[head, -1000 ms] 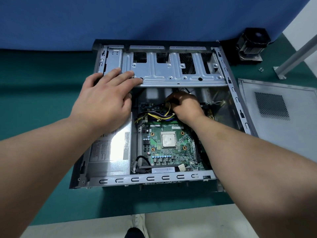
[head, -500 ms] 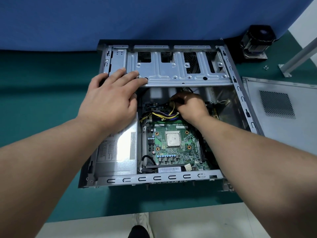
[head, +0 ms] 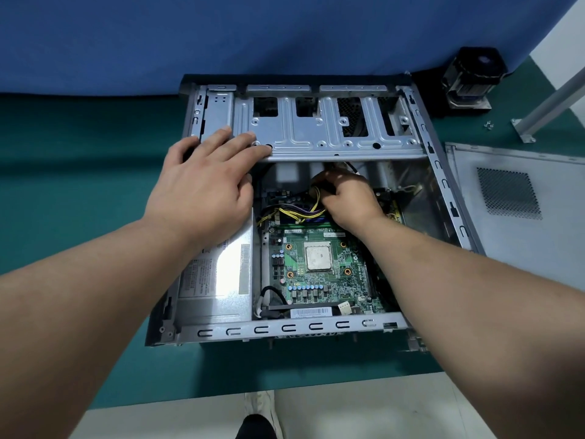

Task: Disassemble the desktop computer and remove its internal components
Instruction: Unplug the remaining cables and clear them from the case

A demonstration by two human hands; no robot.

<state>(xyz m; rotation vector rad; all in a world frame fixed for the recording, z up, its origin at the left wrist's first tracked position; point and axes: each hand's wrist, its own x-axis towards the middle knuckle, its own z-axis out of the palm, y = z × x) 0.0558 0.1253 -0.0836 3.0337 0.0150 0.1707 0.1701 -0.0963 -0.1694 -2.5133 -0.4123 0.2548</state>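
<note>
The open desktop case (head: 285, 327) lies flat on the green table. My left hand (head: 205, 182) rests flat with straight fingers on the metal drive cage (head: 332, 134) at the case's far left. Inside the case, my right hand (head: 345, 194) is curled round the yellow and black cable bundle (head: 300, 210) at the far edge of the green motherboard (head: 319, 274). The bare CPU (head: 318, 256) sits in its socket in the board's middle. A silver power supply (head: 218, 277) fills the left side of the case, partly hidden by my left forearm.
The removed side panel (head: 519, 210) lies right of the case. A black heatsink with fan (head: 471, 80) stands at the back right, with small screws (head: 489, 125) and a metal table leg (head: 550, 103) near it. A blue partition (head: 221, 36) runs behind.
Both hands keep their places on the drive cage and the cables. Only the camera view has shifted slightly; the case sits a little more to the right in the picture.
</note>
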